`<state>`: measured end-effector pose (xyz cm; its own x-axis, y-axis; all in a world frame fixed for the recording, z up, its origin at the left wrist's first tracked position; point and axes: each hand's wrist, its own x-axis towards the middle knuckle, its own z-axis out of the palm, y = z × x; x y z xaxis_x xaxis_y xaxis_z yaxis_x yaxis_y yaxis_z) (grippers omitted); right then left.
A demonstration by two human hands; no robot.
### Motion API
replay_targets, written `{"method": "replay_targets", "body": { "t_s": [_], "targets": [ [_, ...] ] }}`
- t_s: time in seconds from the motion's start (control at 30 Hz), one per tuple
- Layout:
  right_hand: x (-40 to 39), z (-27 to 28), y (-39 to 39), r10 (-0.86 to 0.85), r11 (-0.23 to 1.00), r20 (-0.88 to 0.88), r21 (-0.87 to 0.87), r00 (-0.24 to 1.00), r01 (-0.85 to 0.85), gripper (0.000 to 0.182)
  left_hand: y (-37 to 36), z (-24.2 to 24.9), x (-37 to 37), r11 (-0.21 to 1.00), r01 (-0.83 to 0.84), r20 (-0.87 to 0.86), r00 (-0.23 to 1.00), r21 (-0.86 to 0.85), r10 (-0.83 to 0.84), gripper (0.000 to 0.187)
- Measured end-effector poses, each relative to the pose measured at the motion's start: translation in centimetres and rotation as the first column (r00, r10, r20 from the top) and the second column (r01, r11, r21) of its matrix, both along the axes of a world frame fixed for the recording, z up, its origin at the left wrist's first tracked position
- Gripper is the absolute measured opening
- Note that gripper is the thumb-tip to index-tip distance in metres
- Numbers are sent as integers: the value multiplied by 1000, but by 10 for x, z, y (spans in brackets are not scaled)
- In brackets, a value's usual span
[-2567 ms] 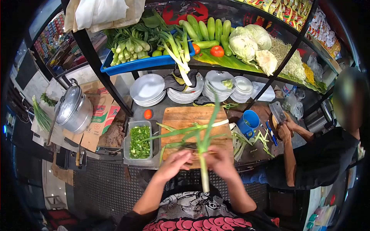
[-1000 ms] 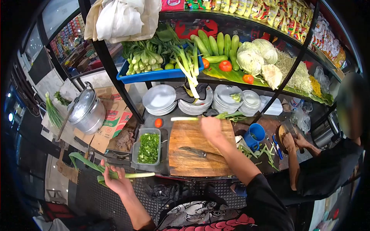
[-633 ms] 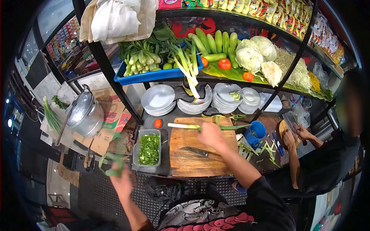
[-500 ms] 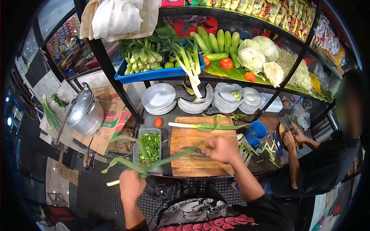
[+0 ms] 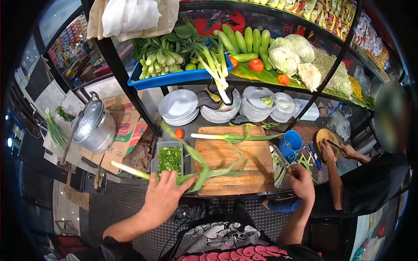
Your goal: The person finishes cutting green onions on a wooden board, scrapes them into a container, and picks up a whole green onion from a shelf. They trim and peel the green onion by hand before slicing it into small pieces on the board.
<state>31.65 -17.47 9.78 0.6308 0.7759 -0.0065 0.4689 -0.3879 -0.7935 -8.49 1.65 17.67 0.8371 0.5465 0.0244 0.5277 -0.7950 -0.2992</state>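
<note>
My left hand (image 5: 165, 191) is closed round a leek (image 5: 213, 173), in front of the tub and the chopping board. The leek's white end sticks out to the left, and its green leaves trail over the wooden chopping board (image 5: 235, 167). To the right of the board, my right hand (image 5: 301, 180) grips a knife (image 5: 280, 155), its blade pointing up and left over leafy trimmings. A second leek (image 5: 230, 138) lies across the back of the board. Chopped greens (image 5: 170, 159) partly fill a clear plastic tub (image 5: 155, 166) left of the board.
A blue mug (image 5: 291, 145) stands right of the board, near a person's hands (image 5: 326, 150) working over a round board. Behind are stacked plates (image 5: 178, 106), a tomato (image 5: 179, 133) and a shelf with a blue tray (image 5: 183, 79) of vegetables. A pot (image 5: 93, 130) is left.
My right hand has moved right with the knife, off the board. My left hand has turned and shifted right and up, laying the leek's leaves over the tub and board.
</note>
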Motion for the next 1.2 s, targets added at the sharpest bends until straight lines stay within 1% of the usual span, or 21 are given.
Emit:
{"method": "replay_targets", "body": {
  "t_s": [0.03,0.17,0.27,0.3,0.33,0.37,0.4,0.47,0.53,0.6,0.67,0.7,0.77,0.8,0.87,0.9,1.0,1.03,1.13,1.17,1.2],
  "targets": [
    [2,3,-6,-26,999,-11,40,1000,26,21,1,-2,8,999,37,-33,999,26,-36,64],
    [6,3,-23,-78,978,-159,178,984,106,18,3,19,40,993,64,33,997,94,-68,64],
    [3,7,-26,-105,945,-225,282,969,168,17,-4,36,65,999,1,102,995,39,-5,59],
    [4,6,-28,-95,929,-255,325,962,177,18,-3,44,71,998,58,173,984,-22,-53,58],
    [3,11,-27,-85,910,-283,368,955,190,18,-1,45,76,985,65,183,983,-159,-35,56],
    [-3,17,-25,-137,922,-285,314,949,228,19,0,44,79,952,74,189,982,-297,-18,55],
    [-13,24,-20,-126,890,-398,358,909,281,19,0,41,83,900,86,192,981,-428,-2,54],
    [-27,32,-16,-26,891,-432,399,902,217,17,3,20,97,874,90,219,976,-478,19,61],
    [-26,15,-12,66,886,-402,445,913,132,17,4,-5,113,867,76,247,967,-492,56,65],
    [-32,14,-7,87,895,-409,433,908,109,16,11,-52,117,877,18,213,972,-481,97,69],
    [-33,5,-3,137,926,-375,377,917,16,14,15,-91,115,895,-50,176,974,-443,141,69],
    [-35,0,-2,148,952,-365,305,919,-32,13,14,-94,116,858,-124,116,971,-498,208,68],
    [-46,-2,-1,140,987,-348,122,927,-104,15,4,-94,115,841,-189,89,959,-507,269,69],
    [-53,-14,-1,163,986,-266,83,950,-145,18,-1,-93,117,831,-219,76,951,-512,298,69],
    [-60,-42,-4,332,934,-198,202,922,-294,20,-4,-112,125,885,-42,328,920,-463,216,70],
    [-58,-43,-7,334,942,-206,44,920,-332,20,-5,-123,131,907,41,449,878,-419,167,70],
    [-50,-49,-11,311,948,-322,35,894,-317,22,-9,-139,168,856,202,536,838,-476,101,72],
    [-38,-62,-9,373,927,-295,69,880,-370,30,-13,-143,177,840,219,554,825,-496,112,69],
    [-11,-68,-3,324,946,-284,110,902,-305,58,-15,-158,185,894,140,489,867,-426,98,67],
    [-6,-60,2,176,981,-294,131,939,-143,68,-16,-159,184,901,156,548,830,-405,103,57],
    [-4,-44,6,27,989,-310,146,950,20,79,-15,-161,183,891,170,566,817,-422,113,53]
  ]
}}
